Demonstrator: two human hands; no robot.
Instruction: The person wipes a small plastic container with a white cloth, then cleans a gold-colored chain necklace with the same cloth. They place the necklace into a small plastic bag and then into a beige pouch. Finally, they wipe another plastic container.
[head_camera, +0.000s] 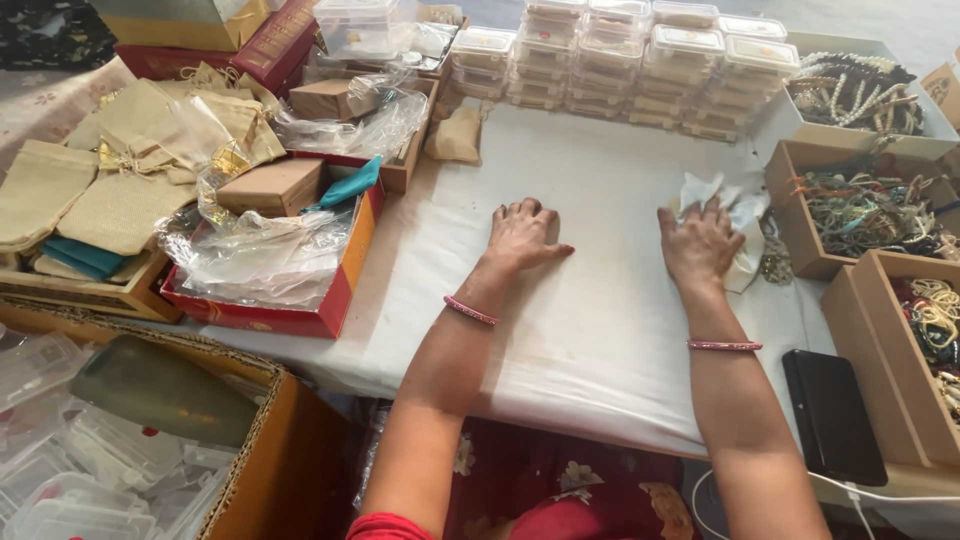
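The fingers of the right hand (700, 243) lie spread and flat on a crumpled piece of white tissue paper (735, 200), pressing it down on the white surface (600, 330); they are apart and close on nothing. The left hand (522, 237) rests palm down on bare cloth a little to the left, its fingers loosely curled under and the thumb out to the right, holding nothing. Each wrist carries a thin pink bangle (470, 311).

Judging by this, the step in hand is laying out or smoothing the tissue, with the left hand only steadying. A next move would call for flattening the creased far edge and keeping the sheet from sliding toward the beaded pieces just right of it.

Right of the tissue stand open cardboard boxes (800, 200) full of beaded bracelets, and a white tray of pearl strands (860, 90) lies farther off. At the far edge are stacked small clear plastic boxes (620, 60). To the left sit a red box (300, 310) with crinkled cellophane, small brown boxes and a teal pouch, and beyond it burlap pouches (110, 190). A black case (830, 415) lies near on the right.
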